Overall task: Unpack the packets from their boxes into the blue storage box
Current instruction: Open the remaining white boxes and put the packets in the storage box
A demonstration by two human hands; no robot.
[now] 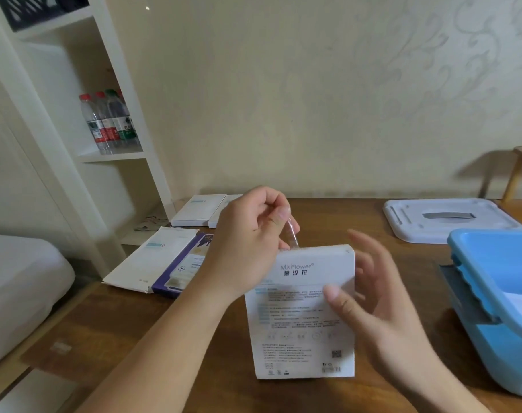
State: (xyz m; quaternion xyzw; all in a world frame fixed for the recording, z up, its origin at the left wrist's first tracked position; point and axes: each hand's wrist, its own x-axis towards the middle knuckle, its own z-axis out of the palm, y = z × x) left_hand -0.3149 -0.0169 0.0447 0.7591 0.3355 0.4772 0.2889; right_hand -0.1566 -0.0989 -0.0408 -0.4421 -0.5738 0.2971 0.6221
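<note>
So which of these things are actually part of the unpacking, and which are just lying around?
Part of the job:
white printed cardboard box, held upright
clear seal strip, pinched by the left hand
right hand
blue plastic storage box
flat white boxes on the table

Lying about:
white plastic lid
water bottles on the shelf

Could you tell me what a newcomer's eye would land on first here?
Centre stage, a white box stands upright on the wooden table; the left hand pinches a clear seal strip at its top, the right hand steadies its side. The blue storage box sits at right.
</note>
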